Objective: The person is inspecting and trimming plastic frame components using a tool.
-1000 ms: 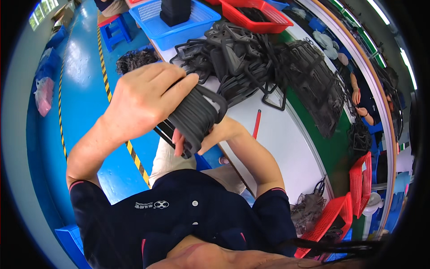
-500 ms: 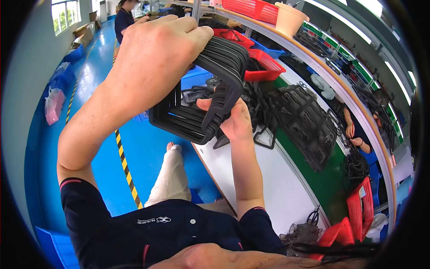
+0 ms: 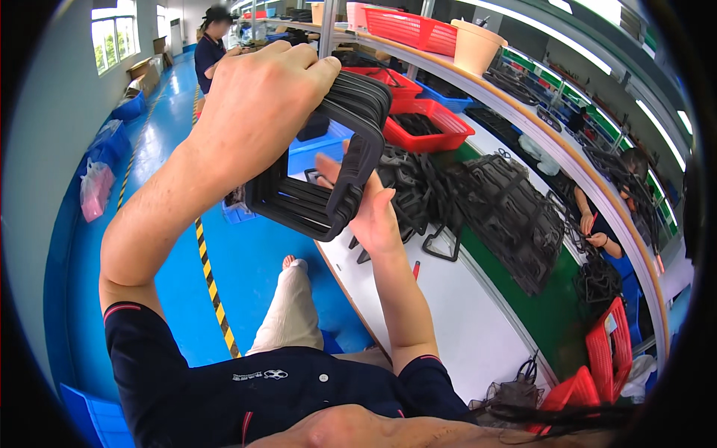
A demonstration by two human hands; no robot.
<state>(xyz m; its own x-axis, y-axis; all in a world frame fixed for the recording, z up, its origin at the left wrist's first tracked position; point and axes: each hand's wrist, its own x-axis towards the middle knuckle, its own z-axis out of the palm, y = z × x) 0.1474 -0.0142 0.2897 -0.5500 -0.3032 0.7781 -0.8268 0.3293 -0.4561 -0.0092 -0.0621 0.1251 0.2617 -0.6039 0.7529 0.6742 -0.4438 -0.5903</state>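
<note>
My left hand (image 3: 261,93) is raised and closed over the top of a stack of black, rounded four-sided plastic frames (image 3: 302,216). The frames are nested in line, with a wide opening through the middle. Beside the stack's right side is my right hand (image 3: 376,220), its thumb apart and its fingers stretched out. Those fingertips show through the opening; part of the hand is hidden behind the frames. On the white worktable (image 3: 455,306) beyond lies a heap of loose black frames (image 3: 411,187).
A red basket (image 3: 427,128) of black parts stands at the back of the table. More black pieces (image 3: 515,224) cover a green strip to the right. A shelf edge (image 3: 567,149) curves above, bearing a beige pot (image 3: 476,46). Co-workers (image 3: 210,48) work at far left and at right.
The stack and both hands have shifted slightly left in view. My right hand's fingers are straighter and its thumb is lower. A small red item on the table has come into sight.
</note>
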